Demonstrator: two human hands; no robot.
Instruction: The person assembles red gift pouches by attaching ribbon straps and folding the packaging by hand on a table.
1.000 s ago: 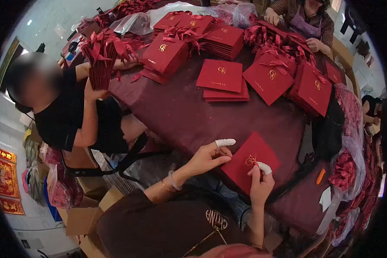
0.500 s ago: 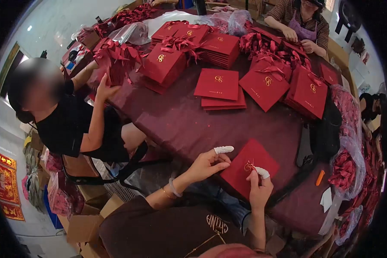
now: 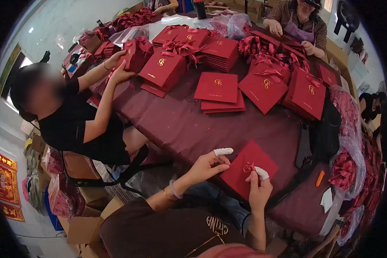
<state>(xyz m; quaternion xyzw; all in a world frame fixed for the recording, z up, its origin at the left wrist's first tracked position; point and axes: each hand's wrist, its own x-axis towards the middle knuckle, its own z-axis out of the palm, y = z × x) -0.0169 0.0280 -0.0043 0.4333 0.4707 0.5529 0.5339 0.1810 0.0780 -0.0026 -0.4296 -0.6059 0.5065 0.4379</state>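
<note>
A red paper bag [image 3: 262, 165] with a gold emblem lies flat at the table's near edge in front of me. Over its emblem my right hand [image 3: 259, 189] pinches thumb and finger together, a white cover on one finger. A thin reddish strand shows at those fingertips; I cannot tell what it is. My left hand [image 3: 208, 165] is beside the bag's left corner, its index finger stretched out in a white finger cover and the thumb apart, close to the corner. The other left fingers are loosely curled.
Stacked red bags [image 3: 219, 88] and ribbon-handled bags [image 3: 165, 69] stand across the table [image 3: 180, 116]. An orange cutter [image 3: 320, 178] lies at right, near plastic-wrapped red ribbons [image 3: 346, 129]. A co-worker at left holds a bag bundle [image 3: 135, 56]; another person sits at the back right.
My hands and the bag before me stay almost where they were. The co-worker at left has moved the bag bundle to the right over the table. The back-right person's hand has lifted.
</note>
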